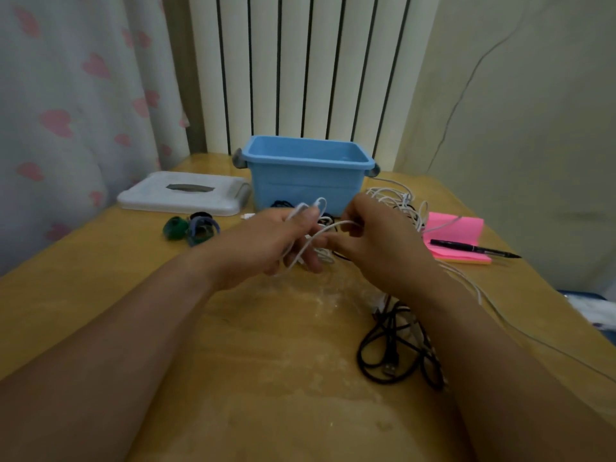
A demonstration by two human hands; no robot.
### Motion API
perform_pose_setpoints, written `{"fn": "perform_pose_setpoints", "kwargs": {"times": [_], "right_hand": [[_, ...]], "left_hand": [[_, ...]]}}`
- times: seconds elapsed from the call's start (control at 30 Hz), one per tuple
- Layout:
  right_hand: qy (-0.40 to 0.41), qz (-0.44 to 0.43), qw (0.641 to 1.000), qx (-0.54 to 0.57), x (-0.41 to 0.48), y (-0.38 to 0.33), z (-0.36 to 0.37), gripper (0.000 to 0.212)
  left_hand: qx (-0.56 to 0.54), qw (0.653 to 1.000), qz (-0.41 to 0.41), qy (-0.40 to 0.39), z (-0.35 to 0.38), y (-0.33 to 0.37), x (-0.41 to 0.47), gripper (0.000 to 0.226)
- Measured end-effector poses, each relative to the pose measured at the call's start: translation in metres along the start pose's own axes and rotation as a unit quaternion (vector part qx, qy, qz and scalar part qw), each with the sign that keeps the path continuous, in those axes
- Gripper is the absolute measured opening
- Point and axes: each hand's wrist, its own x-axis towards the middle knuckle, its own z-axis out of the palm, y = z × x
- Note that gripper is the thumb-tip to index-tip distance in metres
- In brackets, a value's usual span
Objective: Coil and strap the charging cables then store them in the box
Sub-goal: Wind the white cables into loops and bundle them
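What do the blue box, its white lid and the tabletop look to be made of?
Blue box: moulded plastic by the look, smooth with a soft sheen and rolled rim. White lid: likely the same plastic, matte, rounded corners. Tabletop: yellowish wood or wood-look laminate, glossy, with faint grain and whitish scuffs; which one is unclear.

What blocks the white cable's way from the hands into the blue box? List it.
Nothing visible. The white cable is held between the left hand and right hand, just in front of the blue box, whose lid lies beside it.

A blue box (305,181), white lid (181,194), pink notepad (456,236), and pink-hearted curtain (66,111).
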Motion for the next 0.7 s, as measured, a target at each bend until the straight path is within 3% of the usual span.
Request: {"fn": "perform_pose_setpoints", "kwargs": {"times": [0.17, 0.3, 0.43, 0.5, 0.6, 0.7], "right_hand": [[-0.037, -0.030, 0.995, 0.089, 0.000, 0.003, -0.006, 0.026], [-0.043, -0.035, 0.984, 0.170, 0.004, 0.006, -0.013, 0.016], [-0.051, 0.024, 0.993, 0.104, 0.005, 0.021, -0.007, 0.012], [-0.005, 0.021, 0.995, 0.101, 0.004, 0.019, -0.006, 0.012], [0.141, -0.057, 0.976, 0.158, 0.004, 0.002, -0.013, 0.013], [0.127, -0.046, 0.975, 0.175, 0.002, -0.007, -0.004, 0.014]], "left_hand": [[0.039, 0.996, 0.045, -0.063, 0.003, -0.004, -0.004, 0.048], [0.058, 0.995, 0.079, -0.024, 0.003, -0.004, -0.005, 0.037], [-0.088, 0.989, 0.114, -0.015, 0.000, -0.003, -0.003, 0.038], [-0.159, 0.979, 0.124, -0.010, -0.001, -0.006, 0.001, 0.036], [-0.195, 0.971, 0.136, 0.033, 0.001, -0.010, 0.006, 0.042], [-0.175, 0.974, 0.124, 0.069, 0.007, -0.012, 0.008, 0.035]]}}
